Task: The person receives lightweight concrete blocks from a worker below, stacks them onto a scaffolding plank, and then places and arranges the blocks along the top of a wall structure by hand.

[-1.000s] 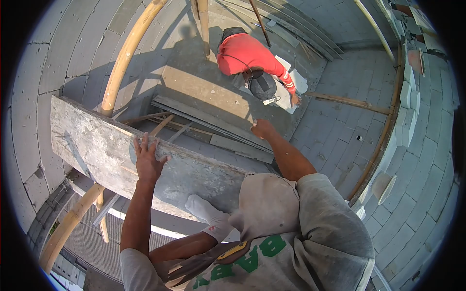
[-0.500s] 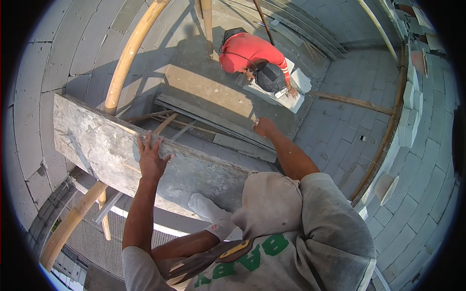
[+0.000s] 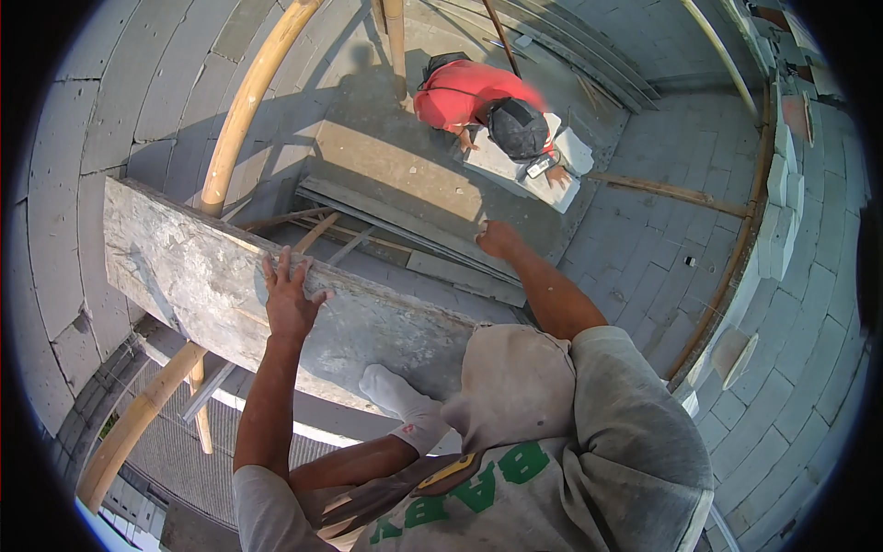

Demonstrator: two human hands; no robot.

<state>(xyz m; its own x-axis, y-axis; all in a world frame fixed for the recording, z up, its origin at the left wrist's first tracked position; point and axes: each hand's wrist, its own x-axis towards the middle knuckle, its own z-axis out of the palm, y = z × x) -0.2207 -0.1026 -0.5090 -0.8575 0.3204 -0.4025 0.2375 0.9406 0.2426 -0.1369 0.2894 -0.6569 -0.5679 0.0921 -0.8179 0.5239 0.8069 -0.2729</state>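
Note:
My left hand (image 3: pixel 292 299) lies on the wide, cement-stained plank (image 3: pixel 198 281), fingers spread near its far edge. Beyond the plank, out over the drop, my right hand (image 3: pixel 499 240) is held with curled fingers. Whatever it may pinch is too small to name. My foot in a white sock (image 3: pixel 391 388) rests on the plank between my arms. Below, a co-worker in a red top (image 3: pixel 460 90) and dark cap bends over white blocks (image 3: pixel 543 184), with one hand on a block.
Bamboo poles (image 3: pixel 241 101) rise past the plank at left. Stacked boards (image 3: pixel 405 230) lie below the plank. Grey block walls (image 3: pixel 635 248) enclose the space, with a wooden batten (image 3: pixel 671 190) across at right. A trowel-like tool (image 3: pixel 733 357) sits by the right wall top.
The co-worker's head and cap have moved a little, and the co-worker's arm has shifted over the blocks. My hands stay almost where they were.

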